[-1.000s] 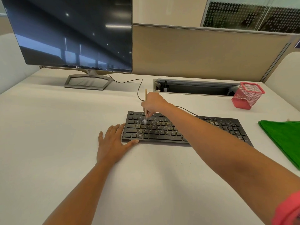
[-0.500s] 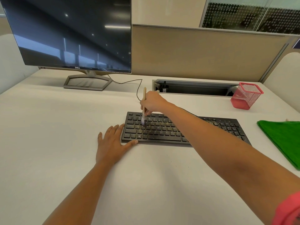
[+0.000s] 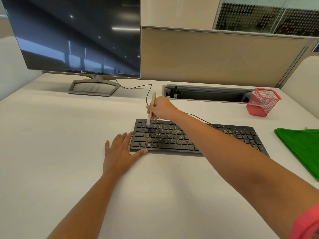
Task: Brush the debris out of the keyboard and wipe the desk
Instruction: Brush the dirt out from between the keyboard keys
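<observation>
— Right hand (image 3: 161, 108) first: what do you read on it?
— On my feed its fingers are curled round a wooden-handled brush (image 3: 153, 99), pinching it partway down. I see the handle standing nearly upright, and the pale bristles touch the top-left keys of the keyboard (image 3: 165, 137).
— And the left hand (image 3: 119, 152)?
— Flat on the counter (image 3: 60, 135), palm down, fingers straight and close together. Its fingertips lie against the keyboard's left end, and the thumb runs along the front edge at that corner. It grips nothing.
— Where is the dirt?
— Yellowish crumbs (image 3: 226, 131) speckle the keys, thickest on the right half beyond the right forearm, with more scattered through the middle rows. A few specks may lie on the counter in front of the keyboard, though I can't be sure at this resolution.
— The cloth?
— I make out a green cloth (image 3: 302, 149) lying on the counter to the right of the keyboard, apart from it and partly cut off by the frame edge.
— Anything else?
— A pink mesh cup (image 3: 263, 102) stands at the back right, just beside a long slot (image 3: 207, 94) in the counter. The dark monitor (image 3: 77, 35) stands at the back left, and a black cable (image 3: 138, 87) runs from behind its stand toward the right hand.
</observation>
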Action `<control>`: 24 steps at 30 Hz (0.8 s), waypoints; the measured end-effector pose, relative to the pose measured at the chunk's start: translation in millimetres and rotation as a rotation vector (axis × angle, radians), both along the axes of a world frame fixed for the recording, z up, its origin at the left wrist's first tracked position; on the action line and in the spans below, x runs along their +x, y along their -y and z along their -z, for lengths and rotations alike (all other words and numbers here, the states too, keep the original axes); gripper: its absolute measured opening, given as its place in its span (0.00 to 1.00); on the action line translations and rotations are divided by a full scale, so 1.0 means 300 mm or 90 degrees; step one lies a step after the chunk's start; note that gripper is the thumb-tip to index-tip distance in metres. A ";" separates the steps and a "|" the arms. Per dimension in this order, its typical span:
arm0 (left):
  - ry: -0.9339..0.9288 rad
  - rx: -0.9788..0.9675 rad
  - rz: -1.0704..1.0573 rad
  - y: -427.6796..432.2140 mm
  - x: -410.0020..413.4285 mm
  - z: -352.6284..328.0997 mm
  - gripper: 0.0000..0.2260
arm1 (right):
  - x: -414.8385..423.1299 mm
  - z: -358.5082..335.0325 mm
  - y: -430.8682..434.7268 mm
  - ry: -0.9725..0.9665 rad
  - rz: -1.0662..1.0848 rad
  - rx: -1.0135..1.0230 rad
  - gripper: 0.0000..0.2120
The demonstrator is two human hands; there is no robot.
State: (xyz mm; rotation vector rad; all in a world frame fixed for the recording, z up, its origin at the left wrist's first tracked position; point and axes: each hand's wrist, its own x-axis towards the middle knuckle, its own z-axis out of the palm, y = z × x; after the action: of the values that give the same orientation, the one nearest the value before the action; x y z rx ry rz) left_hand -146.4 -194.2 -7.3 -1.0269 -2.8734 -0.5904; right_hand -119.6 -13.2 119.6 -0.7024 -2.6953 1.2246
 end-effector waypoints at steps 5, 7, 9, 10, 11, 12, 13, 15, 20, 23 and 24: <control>0.002 0.001 -0.001 -0.001 0.004 -0.003 0.47 | 0.017 0.009 0.004 0.015 -0.077 0.018 0.13; 0.007 -0.004 -0.003 -0.002 0.002 -0.002 0.47 | 0.029 0.000 -0.001 0.059 -0.118 0.064 0.13; 0.012 -0.009 -0.004 -0.003 0.000 0.000 0.47 | 0.038 -0.014 -0.009 0.106 -0.138 0.141 0.13; 0.013 -0.009 -0.005 -0.003 -0.001 0.000 0.47 | 0.041 -0.022 -0.015 0.125 -0.139 0.172 0.13; 0.014 -0.007 -0.006 -0.003 0.000 0.001 0.47 | 0.044 -0.031 -0.019 0.143 -0.135 0.195 0.12; 0.014 -0.007 -0.006 -0.003 0.000 0.001 0.47 | 0.045 -0.037 -0.026 0.159 -0.126 0.210 0.11; 0.014 -0.007 -0.006 -0.001 0.001 0.002 0.47 | 0.046 -0.042 -0.033 0.168 -0.115 0.221 0.11; 0.015 -0.008 -0.008 -0.001 -0.001 0.003 0.47 | 0.044 -0.044 -0.047 0.149 -0.073 0.214 0.11; 0.014 -0.005 -0.006 -0.002 0.002 -0.001 0.47 | 0.025 -0.026 -0.048 0.004 0.028 0.107 0.15; 0.016 -0.007 -0.008 -0.001 0.005 -0.005 0.48 | 0.029 0.000 -0.036 0.008 0.018 0.059 0.14; 0.015 -0.008 -0.008 -0.001 0.006 -0.006 0.48 | 0.031 0.005 -0.034 0.025 0.001 0.049 0.14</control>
State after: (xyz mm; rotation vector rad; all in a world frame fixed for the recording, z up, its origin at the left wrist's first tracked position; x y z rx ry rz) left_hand -144.7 -193.9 -5.6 -1.0097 -2.9053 -0.5881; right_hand -110.4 -3.1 118.0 -0.7267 -2.7564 1.1114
